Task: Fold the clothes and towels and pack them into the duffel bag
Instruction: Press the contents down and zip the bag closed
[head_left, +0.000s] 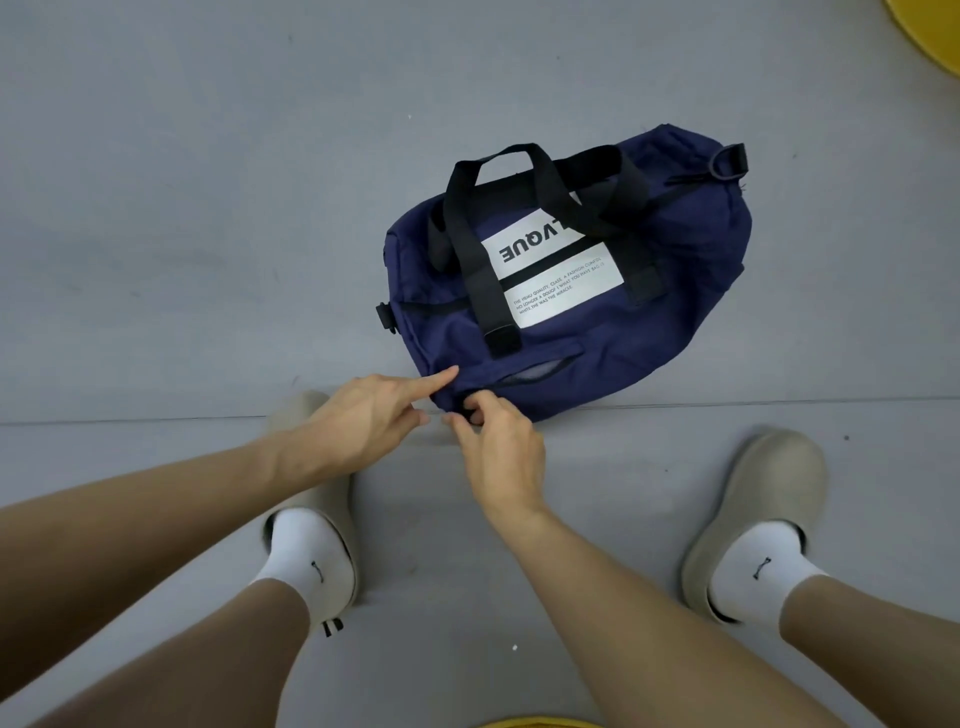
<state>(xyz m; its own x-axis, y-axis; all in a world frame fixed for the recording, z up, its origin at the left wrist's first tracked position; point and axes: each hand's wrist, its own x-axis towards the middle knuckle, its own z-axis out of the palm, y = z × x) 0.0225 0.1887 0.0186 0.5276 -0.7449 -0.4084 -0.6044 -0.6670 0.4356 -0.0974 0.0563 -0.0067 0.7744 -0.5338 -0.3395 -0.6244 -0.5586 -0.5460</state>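
One right hand (498, 448) pinches duffel bag (680, 270) corner

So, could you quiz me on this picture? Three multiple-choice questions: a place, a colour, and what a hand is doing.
1. Where is the duffel bag?
A. On a table
B. On the grey floor
C. On a chair

2. What colour are its handles?
A. Red
B. White
C. Black

3. What is the right hand doing?
A. Pinching the bag's near corner
B. Hanging idle
C. Holding a towel

Answers: 1 B, bare floor surrounds it; 2 C, black straps cross the navy cloth; 3 A, it pinches a dark bit there.
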